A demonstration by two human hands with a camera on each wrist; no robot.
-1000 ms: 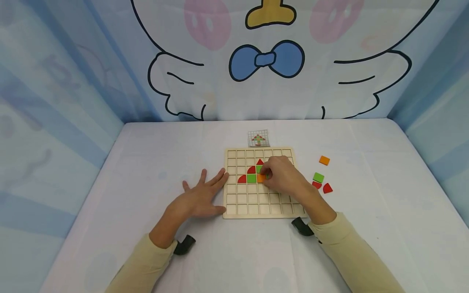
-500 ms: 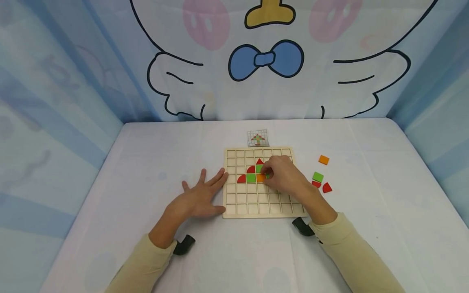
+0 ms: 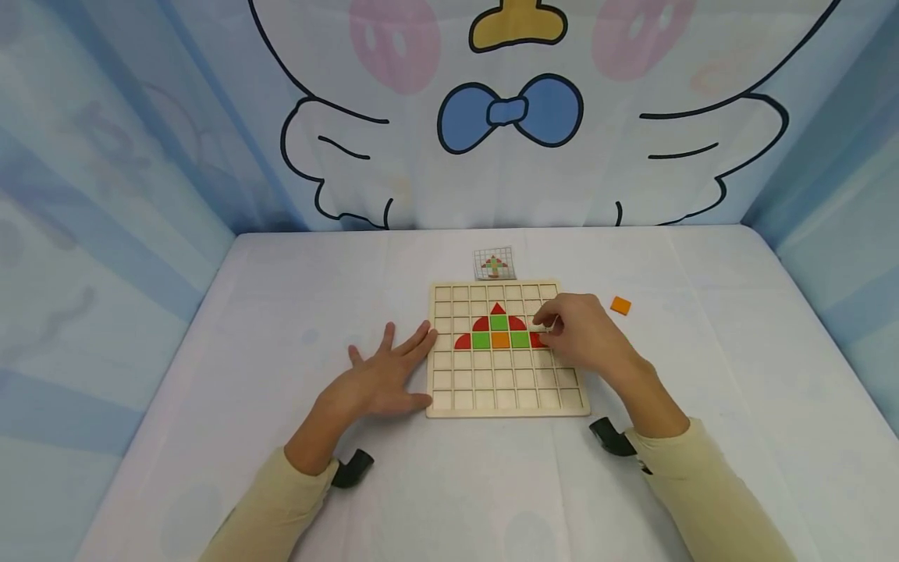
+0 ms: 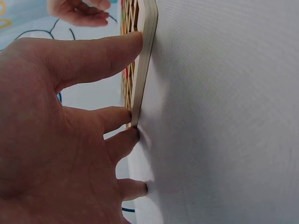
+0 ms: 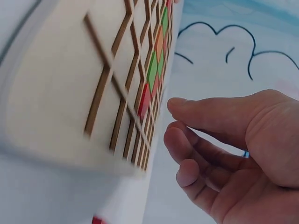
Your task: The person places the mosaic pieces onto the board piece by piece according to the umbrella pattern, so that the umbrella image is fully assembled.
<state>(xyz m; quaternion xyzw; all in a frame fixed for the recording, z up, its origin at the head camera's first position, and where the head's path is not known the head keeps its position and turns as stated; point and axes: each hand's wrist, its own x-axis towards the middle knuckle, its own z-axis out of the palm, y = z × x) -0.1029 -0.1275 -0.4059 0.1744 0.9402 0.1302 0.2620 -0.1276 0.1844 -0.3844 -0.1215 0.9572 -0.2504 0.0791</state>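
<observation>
A square wooden grid board [image 3: 456, 398] lies on the white table. My left hand [image 3: 385, 381] rests at its left edge with fingers spread; in the left wrist view the thumb [image 4: 105, 56] touches the rim. Above the board's right side is my right hand [image 3: 586, 332]. In the right wrist view its thumb and loosely bent fingers [image 5: 180, 140] hold nothing. Coloured tiles sit in the grid: a red triangle [image 3: 497, 309], a green square [image 3: 499, 322], an orange square [image 3: 500, 340], another green square [image 3: 520, 339] and several red quarter-rounds [image 3: 517, 323]. The right fingers partly cover the lower right red tile [image 3: 537, 340].
A small printed card [image 3: 495, 264] with a similar coloured pattern lies behind the board. A loose orange square [image 3: 621, 305] is to the right. In the right wrist view a loose red piece [image 5: 98, 220] shows on the table. A patterned curtain [image 3: 421, 187] stands behind the table.
My right hand has moved right, off the middle tiles, uncovering the right green square and red pieces. It now covers the loose green and red pieces in the head view. The left hand stays put.
</observation>
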